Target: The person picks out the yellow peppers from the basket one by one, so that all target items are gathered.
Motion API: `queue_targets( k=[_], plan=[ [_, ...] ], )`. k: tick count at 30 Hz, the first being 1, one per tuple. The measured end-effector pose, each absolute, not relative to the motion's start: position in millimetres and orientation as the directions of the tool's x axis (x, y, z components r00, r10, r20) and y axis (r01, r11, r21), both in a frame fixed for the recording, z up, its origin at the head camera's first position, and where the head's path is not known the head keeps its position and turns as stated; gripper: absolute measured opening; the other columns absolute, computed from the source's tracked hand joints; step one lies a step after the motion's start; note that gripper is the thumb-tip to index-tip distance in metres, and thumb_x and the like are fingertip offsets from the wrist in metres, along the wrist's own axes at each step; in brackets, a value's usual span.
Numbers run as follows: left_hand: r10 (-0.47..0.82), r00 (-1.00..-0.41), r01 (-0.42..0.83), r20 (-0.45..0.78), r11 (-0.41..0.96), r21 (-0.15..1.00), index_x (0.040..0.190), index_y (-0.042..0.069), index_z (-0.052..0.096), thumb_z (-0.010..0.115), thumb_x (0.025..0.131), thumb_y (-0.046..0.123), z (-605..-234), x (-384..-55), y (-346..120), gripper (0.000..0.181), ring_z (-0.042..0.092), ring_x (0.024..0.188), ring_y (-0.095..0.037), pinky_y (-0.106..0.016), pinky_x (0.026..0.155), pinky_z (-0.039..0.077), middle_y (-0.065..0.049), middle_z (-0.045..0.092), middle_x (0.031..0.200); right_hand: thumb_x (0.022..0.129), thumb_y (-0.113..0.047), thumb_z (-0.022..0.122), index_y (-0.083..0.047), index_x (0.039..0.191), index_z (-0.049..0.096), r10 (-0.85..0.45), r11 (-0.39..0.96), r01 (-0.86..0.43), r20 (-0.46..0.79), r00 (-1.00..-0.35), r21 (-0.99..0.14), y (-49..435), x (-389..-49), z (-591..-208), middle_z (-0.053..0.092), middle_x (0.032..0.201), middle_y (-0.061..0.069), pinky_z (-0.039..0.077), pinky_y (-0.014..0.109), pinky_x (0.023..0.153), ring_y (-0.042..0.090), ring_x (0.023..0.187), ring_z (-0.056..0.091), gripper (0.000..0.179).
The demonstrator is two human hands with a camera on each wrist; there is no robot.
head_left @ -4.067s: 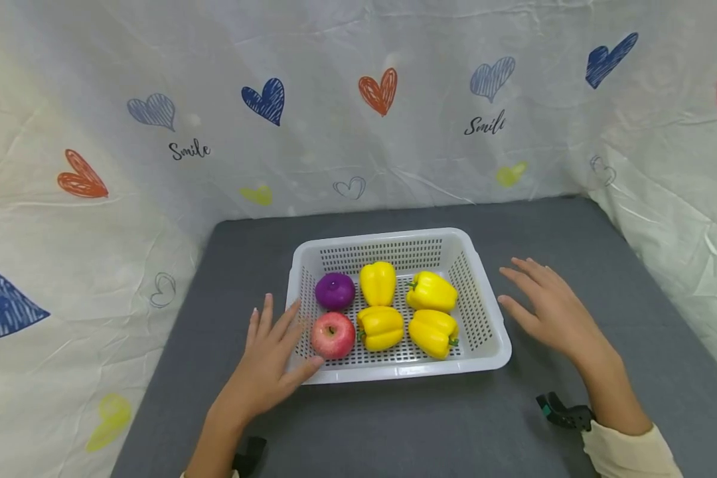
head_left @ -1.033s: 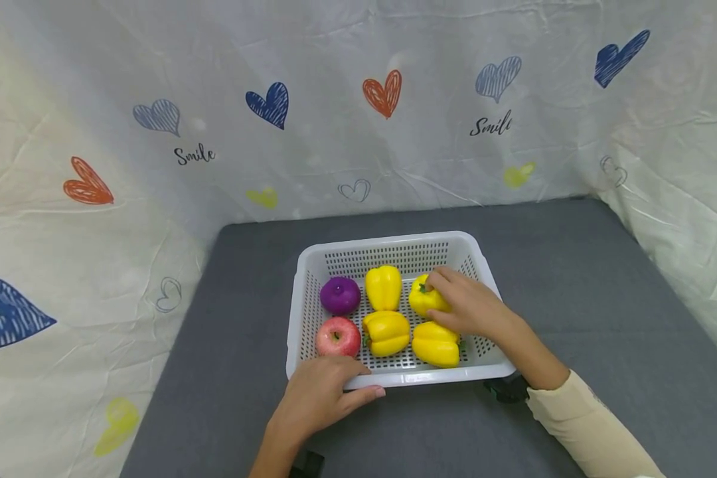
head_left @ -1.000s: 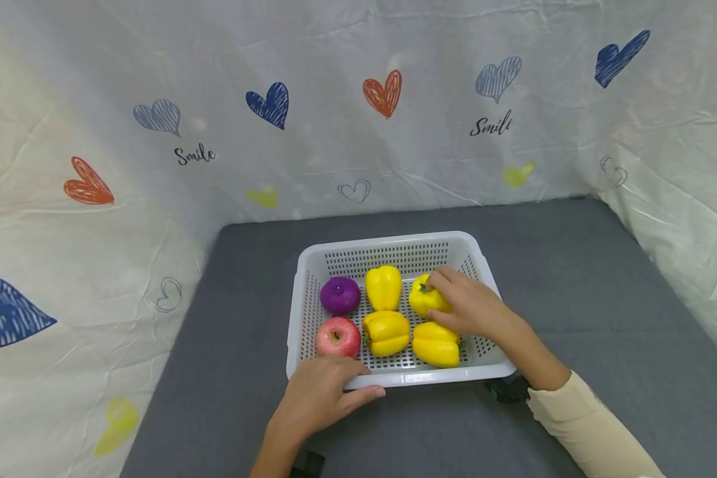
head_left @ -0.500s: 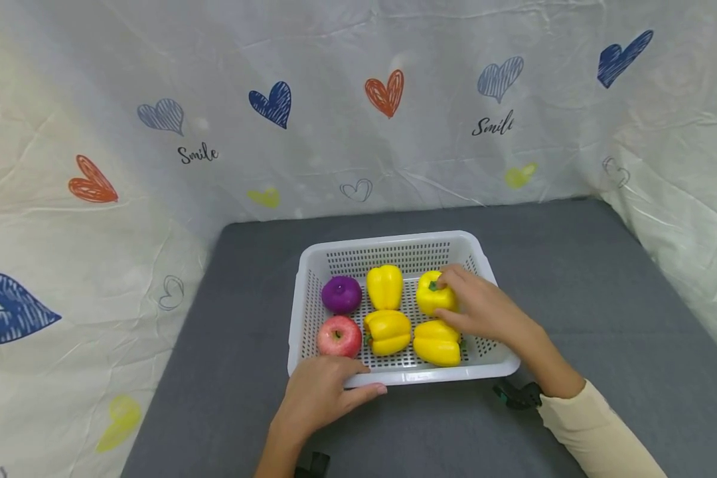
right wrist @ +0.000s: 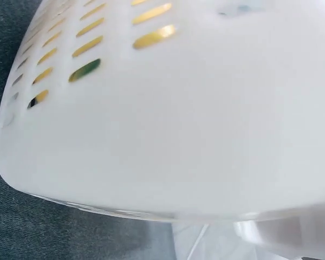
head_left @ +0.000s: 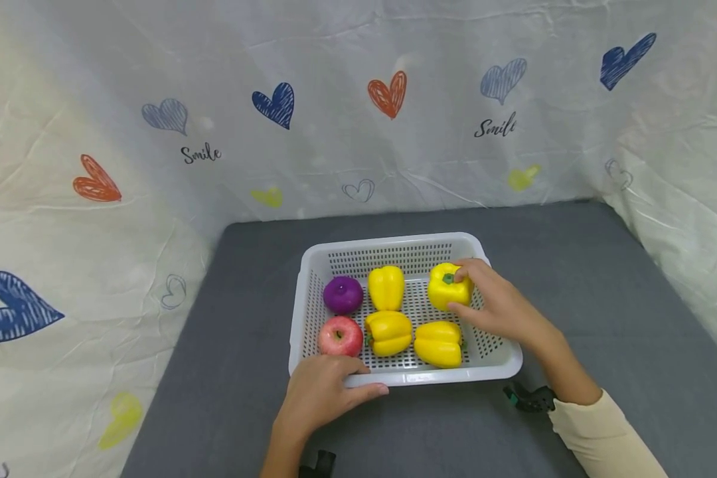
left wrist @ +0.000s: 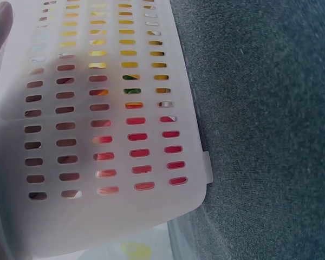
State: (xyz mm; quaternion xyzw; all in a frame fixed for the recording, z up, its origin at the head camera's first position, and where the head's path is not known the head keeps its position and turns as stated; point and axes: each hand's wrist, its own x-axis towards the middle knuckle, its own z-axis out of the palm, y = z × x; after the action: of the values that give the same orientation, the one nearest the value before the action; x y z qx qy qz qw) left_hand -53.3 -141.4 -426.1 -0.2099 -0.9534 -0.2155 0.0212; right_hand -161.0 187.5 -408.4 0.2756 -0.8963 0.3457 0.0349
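A white perforated basket [head_left: 394, 379] holds several yellow bell peppers, a red apple and a round purple vegetable. My right hand [head_left: 502, 305] grips one yellow bell pepper [head_left: 444, 289] near the basket's right side, its green stem end facing left and up. My left hand [head_left: 328, 392] holds the front rim near the left corner, fingers over the inside and thumb outside. The red apple [head_left: 340, 336] sits right behind those fingers, with the purple vegetable [head_left: 343, 295] behind it. In the left wrist view, the basket wall [left wrist: 114, 211] shows apple and pepper through its slots.
Three other yellow bell peppers, at the back [head_left: 386, 288], middle front [head_left: 389, 333] and right front [head_left: 439, 344], lie in the basket. The dark grey table [head_left: 257, 279] extends around it. A white curtain [head_left: 322, 153] printed with hearts hangs behind and at both sides.
My right hand came in from the right, took hold of the back-right pepper, and has since moved it right and slightly up. My left hand moved from the left side onto the front rim and stays there.
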Motion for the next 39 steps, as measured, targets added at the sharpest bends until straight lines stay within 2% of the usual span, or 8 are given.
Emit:
queue_targets(
  k=[6,10,14,16,18,27,31,39],
  plan=[
    [0.397,-0.909,0.414,0.129,0.819,0.397,0.085,0.035,0.077,0.058,0.081,0.078,-425.9,-53.3,-141.5,0.048,0.048,0.057,0.002,-0.020,0.053,0.039,0.027,0.061,0.070,0.085,-0.014,0.081,-0.012,0.113,0.047,-0.427,0.610,-0.498,0.273,-0.862,-0.617,194.7,-160.0,-403.9,0.047,0.142,0.017,0.050,0.055,0.090,0.034,0.117,0.053,0.044],
    [0.394,-0.909,0.415,0.136,0.824,0.386,0.084,0.035,0.077,0.058,0.080,0.078,-426.3,-53.0,-142.3,0.048,0.048,0.056,0.001,-0.020,0.053,0.039,0.027,0.060,0.070,0.084,-0.011,0.081,-0.006,0.120,0.047,-0.394,0.598,-0.516,0.336,-0.856,-0.613,202.3,-159.8,-400.2,0.049,0.140,0.018,0.048,0.055,0.090,0.033,0.114,0.053,0.050],
    [0.398,-0.904,0.426,0.154,0.822,0.378,0.083,0.035,0.076,0.058,0.081,0.078,-427.0,-53.2,-142.9,0.047,0.047,0.056,0.000,-0.020,0.052,0.038,0.027,0.059,0.068,0.083,-0.010,0.082,-0.001,0.137,0.044,-0.343,0.589,-0.525,0.398,-0.851,-0.615,212.7,-159.4,-397.3,0.051,0.134,0.014,0.046,0.031,0.095,0.026,0.110,0.054,0.067],
    [0.402,-0.901,0.432,0.161,0.817,0.381,0.082,0.035,0.076,0.058,0.081,0.078,-427.3,-53.5,-142.8,0.046,0.047,0.055,0.001,-0.020,0.052,0.037,0.028,0.059,0.068,0.083,-0.009,0.082,-0.001,0.143,0.042,-0.317,0.583,-0.526,0.423,-0.849,-0.619,218.0,-159.3,-397.1,0.052,0.132,0.012,0.041,0.018,0.094,0.023,0.109,0.053,0.072],
    [0.405,-0.899,0.437,0.166,0.813,0.386,0.082,0.035,0.075,0.059,0.081,0.077,-427.8,-53.4,-142.6,0.045,0.047,0.055,0.001,-0.020,0.052,0.037,0.028,0.059,0.069,0.082,-0.005,0.082,-0.002,0.144,0.042,-0.296,0.573,-0.529,0.444,-0.846,-0.626,222.8,-159.1,-396.5,0.052,0.133,0.012,0.038,0.011,0.092,0.023,0.110,0.052,0.074],
    [0.398,-0.905,0.424,0.150,0.815,0.395,0.082,0.036,0.076,0.058,0.081,0.078,-428.0,-52.9,-142.1,0.046,0.046,0.055,0.001,-0.020,0.052,0.037,0.028,0.058,0.068,0.077,0.004,0.082,0.001,0.145,0.042,-0.234,0.563,-0.549,0.518,-0.823,-0.617,239.3,-161.0,-392.8,0.050,0.134,0.019,0.037,0.011,0.090,0.028,0.109,0.049,0.079],
    [0.392,-0.911,0.410,0.132,0.816,0.408,0.083,0.036,0.076,0.057,0.081,0.079,-427.3,-53.0,-141.1,0.047,0.047,0.055,0.001,-0.020,0.053,0.038,0.029,0.058,0.068,0.077,0.004,0.082,0.002,0.144,0.043,-0.205,0.583,-0.536,0.527,-0.825,-0.611,247.2,-163.9,-395.0,0.049,0.135,0.021,0.036,0.010,0.090,0.028,0.109,0.048,0.078],
    [0.382,-0.915,0.400,0.129,0.821,0.406,0.083,0.037,0.076,0.058,0.080,0.079,-426.5,-52.0,-141.8,0.046,0.046,0.055,0.001,-0.021,0.052,0.038,0.030,0.057,0.069,0.079,0.002,0.080,0.003,0.144,0.044,-0.155,0.603,-0.490,0.511,-0.846,-0.629,257.1,-166.9,-400.4,0.045,0.138,0.024,0.034,0.008,0.088,0.038,0.112,0.046,0.074]
  ],
)
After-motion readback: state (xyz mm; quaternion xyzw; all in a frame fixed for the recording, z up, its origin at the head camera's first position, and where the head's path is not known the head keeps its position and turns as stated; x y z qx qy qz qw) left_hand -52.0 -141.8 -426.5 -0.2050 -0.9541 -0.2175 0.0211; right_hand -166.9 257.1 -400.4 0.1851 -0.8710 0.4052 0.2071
